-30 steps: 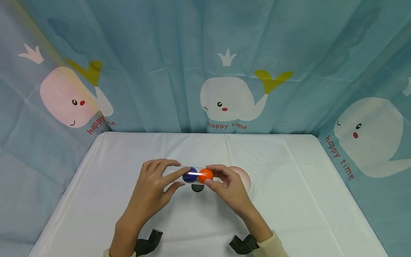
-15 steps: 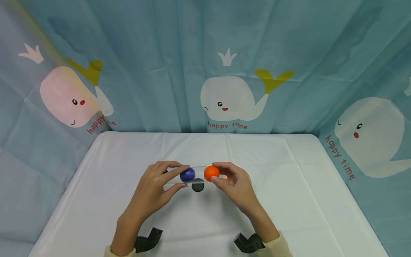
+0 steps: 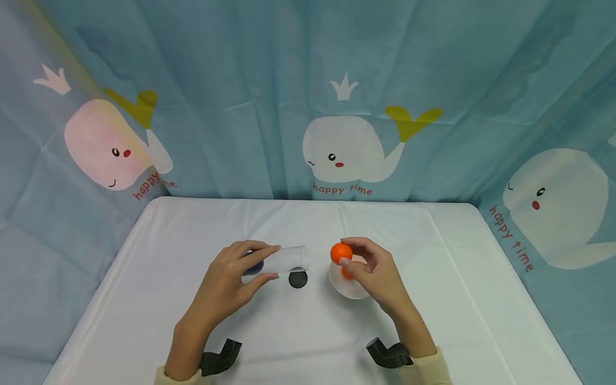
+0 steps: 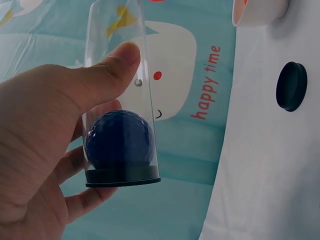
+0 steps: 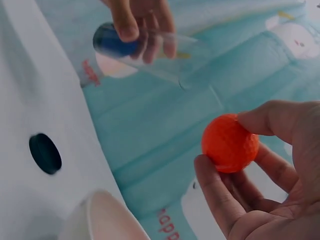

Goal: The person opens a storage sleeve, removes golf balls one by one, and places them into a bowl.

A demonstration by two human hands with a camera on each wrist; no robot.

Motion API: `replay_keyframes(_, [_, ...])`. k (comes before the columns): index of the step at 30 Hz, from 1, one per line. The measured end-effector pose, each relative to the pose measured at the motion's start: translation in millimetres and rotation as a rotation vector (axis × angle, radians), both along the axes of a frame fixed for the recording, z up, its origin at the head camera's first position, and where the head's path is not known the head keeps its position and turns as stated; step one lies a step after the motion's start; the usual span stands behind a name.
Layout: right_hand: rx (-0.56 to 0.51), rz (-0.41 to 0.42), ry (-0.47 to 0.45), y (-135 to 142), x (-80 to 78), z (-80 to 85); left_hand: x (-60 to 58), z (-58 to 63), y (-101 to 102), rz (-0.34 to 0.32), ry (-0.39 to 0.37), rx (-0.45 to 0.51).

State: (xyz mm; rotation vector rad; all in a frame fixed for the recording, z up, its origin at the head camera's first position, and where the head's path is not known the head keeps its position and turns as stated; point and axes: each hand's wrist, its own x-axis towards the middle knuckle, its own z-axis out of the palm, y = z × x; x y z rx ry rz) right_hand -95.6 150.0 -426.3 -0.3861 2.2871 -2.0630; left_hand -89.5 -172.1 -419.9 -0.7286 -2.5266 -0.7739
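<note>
My left hand (image 3: pixel 233 270) grips a clear plastic tube (image 3: pixel 289 259) that lies sideways in the head view, its uncapped end facing right. Inside the tube, down at the end with a black cap (image 4: pixel 123 176), sits a dark blue golf ball (image 4: pixel 120 140). Between thumb and fingertips, my right hand (image 3: pixel 377 272) pinches an orange golf ball (image 5: pixel 230 143), apart from the tube's mouth and over a pale bowl (image 3: pixel 347 289). A second orange ball (image 3: pixel 347 274) shows in the bowl, partly hidden behind the right hand.
A round black cap (image 3: pixel 298 278) lies on the white-covered table (image 3: pixel 308 331), just below the tube's mouth in the head view. Blue curtain (image 3: pixel 231 107) with whale prints surrounds the table at the back and sides.
My right hand has drawn the orange ball out of the tube and carried it right, over the bowl. The blue ball has slid left to the tube's capped end.
</note>
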Motion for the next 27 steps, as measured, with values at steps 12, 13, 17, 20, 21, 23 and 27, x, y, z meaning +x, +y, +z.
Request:
replay_keyframes(12, [0.188, 0.023, 0.105, 18.4, -3.7, -5.7, -2.3, -2.7, 0.3, -0.006, 0.019, 0.007])
replay_keyframes(13, [0.206, 0.023, 0.119, 19.5, -3.8, -6.3, -2.3, -2.7, 0.4, -0.005, 0.019, 0.007])
replay_keyframes(17, [0.272, 0.027, 0.166, 22.5, -4.0, -8.5, -2.4, -2.8, -0.1, -0.004, 0.015, 0.005])
replay_keyframes(20, [0.329, 0.030, 0.185, 23.7, -4.7, -10.0, -2.9, -2.7, -0.3, -0.007, 0.012, 0.006])
replay_keyframes(21, [0.352, 0.032, 0.192, 24.0, -5.0, -10.6, -3.0, -2.7, -0.3, -0.006, 0.010, 0.006])
replay_keyframes(23, [0.397, 0.035, 0.209, 24.3, -5.3, -11.6, -3.3, -2.9, -0.2, -0.005, 0.006, 0.006])
replay_keyframes(27, [0.461, 0.043, 0.236, 24.0, -5.4, -13.0, -3.3, -3.0, 0.0, 0.002, 0.000, 0.001])
